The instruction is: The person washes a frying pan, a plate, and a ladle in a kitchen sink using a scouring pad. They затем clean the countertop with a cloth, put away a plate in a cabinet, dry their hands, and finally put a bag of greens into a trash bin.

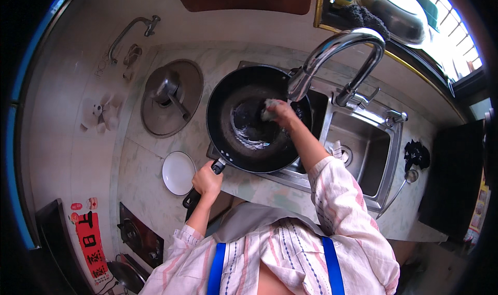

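A large black wok (220,116) sits over the left basin of the steel double sink, overlapping the counter. My left hand (208,178) grips its black handle (218,165) at the near left. Inside the wok, my right hand (283,114) holds a pale, crumpled scrubber or cloth (269,110) against the inner surface. Some water lies in the bottom and reflects light. The chrome faucet (299,85) arches over the wok's right side, its spout just above my right hand. Whether water is running from it is unclear.
Left of the wok lie a round lid (149,118) with a metal ladle-like pot (165,86) on it and a white plate (179,173). The right basin (358,139) has a drain. A black cloth (416,155) and a ladle (397,192) are at right; a gas stove (142,232) is at lower left.
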Tool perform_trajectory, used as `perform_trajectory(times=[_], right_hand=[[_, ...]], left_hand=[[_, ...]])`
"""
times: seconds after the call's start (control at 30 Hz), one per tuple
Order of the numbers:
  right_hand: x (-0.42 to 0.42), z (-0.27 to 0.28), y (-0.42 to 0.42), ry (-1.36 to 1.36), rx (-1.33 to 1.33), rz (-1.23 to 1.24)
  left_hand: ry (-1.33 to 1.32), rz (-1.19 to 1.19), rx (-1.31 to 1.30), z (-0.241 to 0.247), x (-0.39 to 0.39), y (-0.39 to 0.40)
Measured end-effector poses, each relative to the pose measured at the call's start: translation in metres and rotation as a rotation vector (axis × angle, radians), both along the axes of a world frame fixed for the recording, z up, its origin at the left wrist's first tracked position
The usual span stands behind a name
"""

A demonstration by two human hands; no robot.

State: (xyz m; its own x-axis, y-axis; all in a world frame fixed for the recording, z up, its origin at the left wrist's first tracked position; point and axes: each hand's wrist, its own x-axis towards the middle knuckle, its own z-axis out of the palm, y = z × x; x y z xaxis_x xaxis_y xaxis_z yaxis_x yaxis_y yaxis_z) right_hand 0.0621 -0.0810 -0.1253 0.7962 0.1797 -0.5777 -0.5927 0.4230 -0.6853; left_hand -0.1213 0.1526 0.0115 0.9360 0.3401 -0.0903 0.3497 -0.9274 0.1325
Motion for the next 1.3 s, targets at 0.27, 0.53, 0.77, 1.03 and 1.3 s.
perform_trajectory(times=[0.27,0.53,0.77,1.03,1.3], right_hand=[[-0.122,0.044,0.129,-0.862,-0.726,0.156],[-0.144,0.041,-0.055,-0.966,-1.411,1.147],[-0.011,0.004,-0.102,-1.332,-1.776,1.246],[-0.046,-0.030,-0.033,-0.990,-1.714,0.956],[-0.141,0.035,-0.006,-0.892,-0.483,1.292]], left_hand=[[-0.054,0.017,-0.038,-0.012,0.014,-0.023],[0.123,0.016,-0.110,0.005,0.017,0.003],[0.304,-0.091,-0.103,0.031,0.010,0.017],[0.411,-0.119,-0.172,0.041,0.013,0.028],[0.534,-0.186,-0.187,0.040,0.030,0.035]])
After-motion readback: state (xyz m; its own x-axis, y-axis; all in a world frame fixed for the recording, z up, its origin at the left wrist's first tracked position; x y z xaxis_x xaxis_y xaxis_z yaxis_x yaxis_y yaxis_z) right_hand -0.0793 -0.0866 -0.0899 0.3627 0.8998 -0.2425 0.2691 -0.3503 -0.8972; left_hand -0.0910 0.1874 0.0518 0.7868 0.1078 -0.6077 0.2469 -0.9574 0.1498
